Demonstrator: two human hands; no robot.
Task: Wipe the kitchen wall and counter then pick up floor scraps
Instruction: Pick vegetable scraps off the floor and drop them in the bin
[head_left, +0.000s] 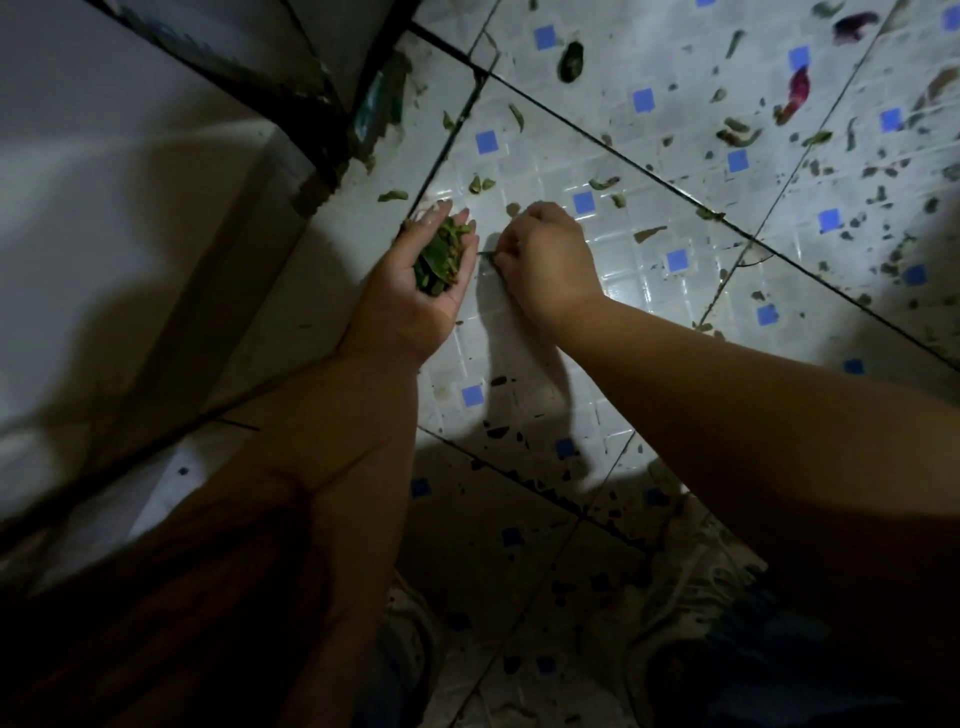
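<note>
- Tiled floor, pale with small blue squares, is littered with green vegetable scraps; most lie toward the upper right, well apart from both hands.
- Left hand is cupped palm-up, cradling a heap of gathered scraps just above the floor.
- Right hand is curled, fingertips pinching a thin green sliver just beside the left palm.
- Risk, as I judge it: the heap looks full, so one more piece or a tilt of the wrist could spill it back down.
- Wet-looking bits could cling to the fingers rather than drop.
- Hard to make out: the lower view is in deep shadow, with only faint shoes and dark specks.
- Right fingertips are hidden under the knuckles.
- Dark purple pieces are unidentifiable.
</note>
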